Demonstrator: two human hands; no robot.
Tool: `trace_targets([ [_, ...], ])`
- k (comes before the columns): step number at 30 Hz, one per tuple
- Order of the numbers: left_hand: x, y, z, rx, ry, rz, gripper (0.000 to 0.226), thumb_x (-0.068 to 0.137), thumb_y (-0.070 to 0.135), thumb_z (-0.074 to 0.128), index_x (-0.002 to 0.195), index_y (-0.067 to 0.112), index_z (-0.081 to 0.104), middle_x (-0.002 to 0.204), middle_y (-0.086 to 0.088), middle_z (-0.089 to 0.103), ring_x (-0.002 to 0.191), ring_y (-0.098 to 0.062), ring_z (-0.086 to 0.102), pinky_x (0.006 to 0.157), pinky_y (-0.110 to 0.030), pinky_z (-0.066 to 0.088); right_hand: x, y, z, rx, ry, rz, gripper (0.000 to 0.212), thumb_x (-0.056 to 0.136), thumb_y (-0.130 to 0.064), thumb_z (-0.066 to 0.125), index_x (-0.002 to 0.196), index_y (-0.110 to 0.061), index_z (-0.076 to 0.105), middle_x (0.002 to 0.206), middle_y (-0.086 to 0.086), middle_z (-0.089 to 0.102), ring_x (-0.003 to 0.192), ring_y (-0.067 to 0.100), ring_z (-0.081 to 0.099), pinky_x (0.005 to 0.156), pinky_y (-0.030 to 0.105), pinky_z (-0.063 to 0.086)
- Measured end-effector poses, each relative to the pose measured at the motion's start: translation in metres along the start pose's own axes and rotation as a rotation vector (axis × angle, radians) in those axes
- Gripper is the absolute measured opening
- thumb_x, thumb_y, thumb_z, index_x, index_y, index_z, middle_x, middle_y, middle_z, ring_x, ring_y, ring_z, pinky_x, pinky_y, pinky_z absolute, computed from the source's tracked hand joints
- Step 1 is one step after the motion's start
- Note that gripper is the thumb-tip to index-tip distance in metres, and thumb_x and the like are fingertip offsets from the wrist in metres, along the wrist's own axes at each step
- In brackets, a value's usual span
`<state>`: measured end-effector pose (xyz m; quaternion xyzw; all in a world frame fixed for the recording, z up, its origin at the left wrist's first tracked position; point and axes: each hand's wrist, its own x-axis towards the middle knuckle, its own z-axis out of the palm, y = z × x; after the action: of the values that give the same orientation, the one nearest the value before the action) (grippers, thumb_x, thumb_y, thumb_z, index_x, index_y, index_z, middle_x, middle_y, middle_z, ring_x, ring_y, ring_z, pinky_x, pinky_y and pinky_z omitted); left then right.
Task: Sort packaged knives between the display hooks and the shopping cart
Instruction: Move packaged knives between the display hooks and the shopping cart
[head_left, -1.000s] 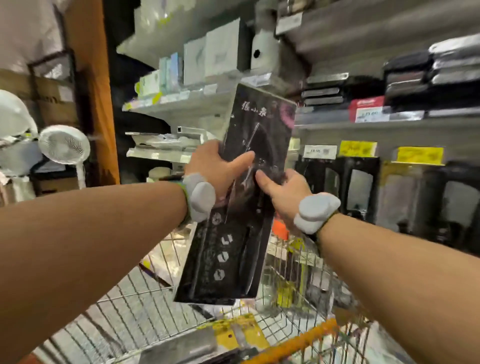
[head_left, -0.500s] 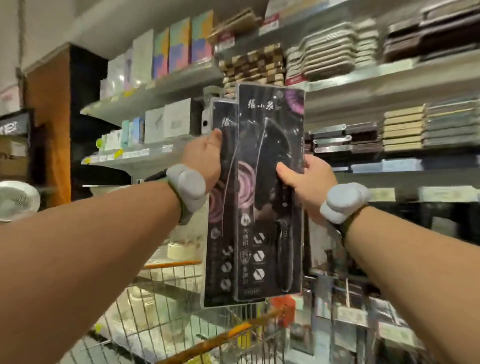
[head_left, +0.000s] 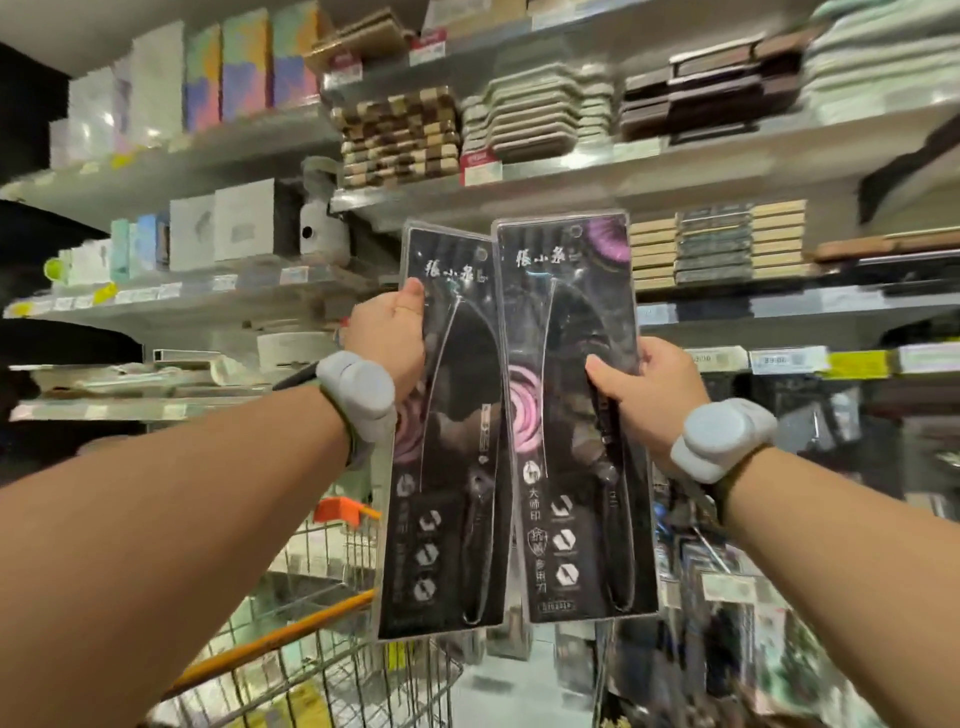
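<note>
Head view: two knife packs were held upright side by side, edges overlapping at centre. Left hand (head_left: 387, 338) had its grip wrapped round the left pack (head_left: 447, 441) at its 9 o'clock edge, thumb on front; right hand (head_left: 644, 395) gripped the right pack (head_left: 574, 415) at its 3 o'clock edge. Cart (head_left: 311, 649) sat at 7 o'clock, below. Shelves (head_left: 649, 161) ran from 10 to 2 o'clock; hooks not clearly visible. Judgement: keep packs apart & vertical, line up each top hang hole w/ a hook, one at a time.

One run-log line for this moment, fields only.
left hand: holds left knife pack | right hand: holds right knife pack | packs: upright, side by side | cart: below
</note>
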<state>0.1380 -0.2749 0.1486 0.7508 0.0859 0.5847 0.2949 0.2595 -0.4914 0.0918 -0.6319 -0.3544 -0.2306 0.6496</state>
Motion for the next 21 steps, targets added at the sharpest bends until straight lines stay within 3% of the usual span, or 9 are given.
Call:
trace_targets([
  [6,-0.02,-0.007,0.033,0.007,-0.065,0.02,0.055,0.104,0.04,0.032,0.058,0.011,0.039,0.06,-0.006,0.044,0.056,-0.02,0.038,0.053,-0.032,0.027,-0.015,0.027,-0.015,-0.016,0.027,0.04,0.019,0.083,-0.024,0.073,0.074,-0.023,0.057,0.066,-0.014,0.059,0.05,-0.012,0.054,0.052,0.004,0.038],
  [9,-0.026,-0.019,0.048,-0.03,-0.076,-0.009,0.054,0.104,0.04,0.033,0.059,0.011,0.039,0.06,-0.006,0.044,0.055,-0.02,0.038,0.052,-0.032,0.027,-0.022,0.041,-0.018,-0.012,0.003,0.082,0.017,0.082,-0.028,0.074,0.088,-0.016,0.064,0.077,-0.005,0.068,0.067,0.005,0.063,0.059,0.016,0.048],
  [12,-0.031,-0.032,0.062,-0.04,-0.073,-0.037,0.054,0.103,0.041,0.036,0.063,0.006,0.042,0.062,-0.01,0.046,0.057,-0.021,0.04,0.054,-0.034,0.029,-0.024,0.062,-0.01,0.004,-0.021,0.131,0.025,0.078,-0.035,0.076,0.09,-0.016,0.067,0.082,0.002,0.073,0.078,0.023,0.07,0.07,0.038,0.057],
  [14,-0.033,-0.043,0.073,-0.082,-0.108,-0.061,0.057,0.102,0.043,0.037,0.068,-0.002,0.046,0.065,-0.014,0.05,0.061,-0.023,0.045,0.058,-0.04,0.038,-0.027,0.072,-0.004,-0.014,-0.034,0.146,0.022,0.079,-0.032,0.075,0.09,-0.014,0.068,0.083,0.002,0.074,0.08,0.022,0.071,0.075,0.04,0.058],
  [16,-0.033,-0.059,0.085,-0.119,-0.133,-0.078,0.057,0.102,0.041,0.038,0.07,-0.005,0.046,0.066,-0.014,0.048,0.062,-0.021,0.043,0.058,-0.037,0.036,-0.026,0.087,0.008,-0.005,-0.061,0.172,0.021,0.08,-0.028,0.075,0.092,-0.013,0.067,0.084,0.002,0.074,0.08,0.02,0.07,0.075,0.039,0.057],
  [21,-0.031,-0.116,0.109,-0.142,-0.133,-0.145,0.049,0.103,0.037,0.04,0.059,0.016,0.031,0.057,-0.004,0.033,0.056,-0.019,0.029,0.055,-0.032,0.022,-0.015,0.135,0.049,-0.038,-0.092,0.21,0.018,0.079,-0.024,0.077,0.09,-0.012,0.067,0.084,0.003,0.074,0.081,0.023,0.07,0.079,0.043,0.056],
])
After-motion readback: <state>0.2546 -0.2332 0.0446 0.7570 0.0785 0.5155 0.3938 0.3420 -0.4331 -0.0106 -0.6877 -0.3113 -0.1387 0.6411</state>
